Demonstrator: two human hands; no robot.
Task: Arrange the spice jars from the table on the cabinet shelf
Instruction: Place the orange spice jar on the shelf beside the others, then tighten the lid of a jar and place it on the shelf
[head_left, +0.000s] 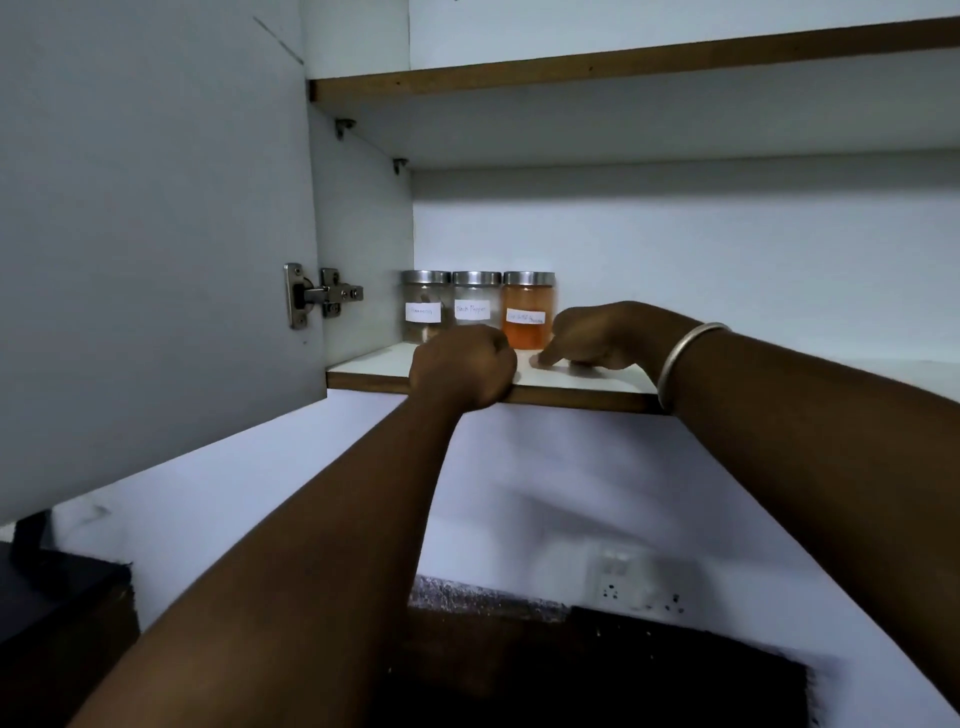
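Reaching into the cabinet at frame centre: three spice jars (477, 307) in a touching row at the back left of the shelf (587, 383). Left hand (462, 366) curled in an empty fist at the shelf edge; right hand (597, 338) loosely curled, fingertips down beside the orange jar (527, 317), gripping nothing visible. Probably tidying the row after placing; next, likely back to the table for any remaining jar.

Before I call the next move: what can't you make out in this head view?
- Right hand: whatever is under it is hidden by the hand and blurred.
- Left hand: covers the bottom of the middle jar.
- Orange jar: label too small to read.
- Table: out of frame, so remaining jars are unknown.
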